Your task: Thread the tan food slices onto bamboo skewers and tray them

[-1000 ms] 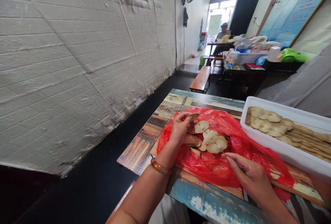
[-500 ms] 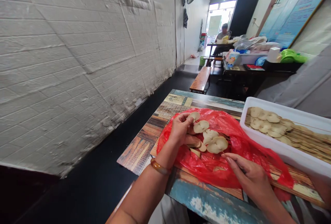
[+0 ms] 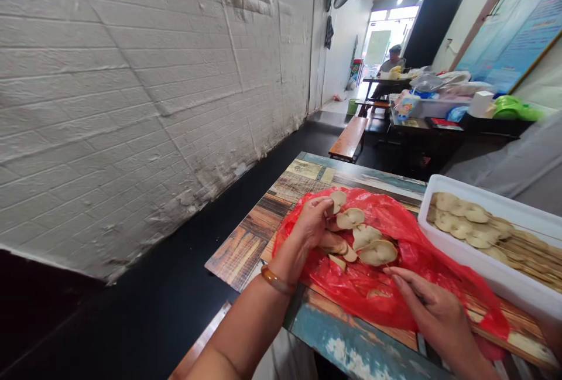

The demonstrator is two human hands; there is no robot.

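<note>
My left hand (image 3: 309, 225) is closed, its thumb and fingers pinching a pale round slice (image 3: 338, 200). Below it, more thin slices (image 3: 377, 252) run in a slanting row toward my right hand (image 3: 432, 303). That hand is closed on a thin skewer (image 3: 386, 266) just under the lowest slice; most of the stick is hidden by the fingers. Under both hands a red plastic bag (image 3: 381, 205) lies spread out, with several loose slices (image 3: 338, 262) on it beside my left hand. The slices' exact kind is unclear; they resemble potato.
A white plastic tub (image 3: 500, 194) at the right holds several skewers of similar slices (image 3: 461, 207). The wood-patterned table (image 3: 246, 239) carries the bag. Beyond are a bench (image 3: 349, 137), a cluttered table (image 3: 408, 126) and a seated person (image 3: 393, 64). A white brick-patterned wall (image 3: 153, 93) runs along the left.
The whole view has shifted slightly, so the table, bag and hands sit further right in the picture. Both hands keep their grip, with the slices in nearly the same arrangement.
</note>
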